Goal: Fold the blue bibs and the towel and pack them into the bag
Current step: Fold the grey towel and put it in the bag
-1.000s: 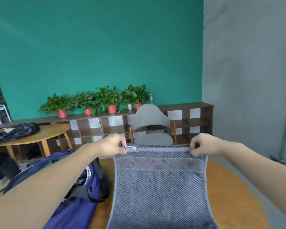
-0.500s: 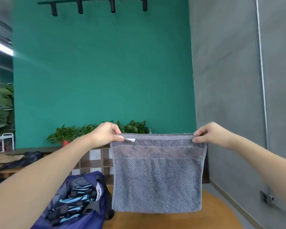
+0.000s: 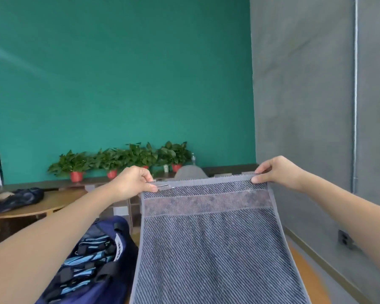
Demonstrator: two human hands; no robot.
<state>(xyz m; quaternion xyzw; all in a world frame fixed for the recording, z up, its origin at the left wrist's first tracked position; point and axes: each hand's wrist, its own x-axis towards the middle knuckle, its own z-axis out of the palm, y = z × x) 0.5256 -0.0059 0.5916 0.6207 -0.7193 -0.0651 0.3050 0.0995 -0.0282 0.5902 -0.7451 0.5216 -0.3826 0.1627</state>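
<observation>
Soft, even daylight fills the room, with no hard shadows. A pale streak of lens flare crosses the teal wall (image 3: 119,84) at the upper left of the frame. Wide-angle distortion bends the forearms at the lower corners. The plants (image 3: 123,157) at centre look slightly soft.

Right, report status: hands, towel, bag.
Left hand and right hand each pinch a top corner of the towel. Towel hanging, unfolded. Bag open, bibs inside. Nothing blocking.

Grey diagonal-striped towel (image 3: 213,249), navy bag (image 3: 101,288), teal wall (image 3: 119,84).
</observation>
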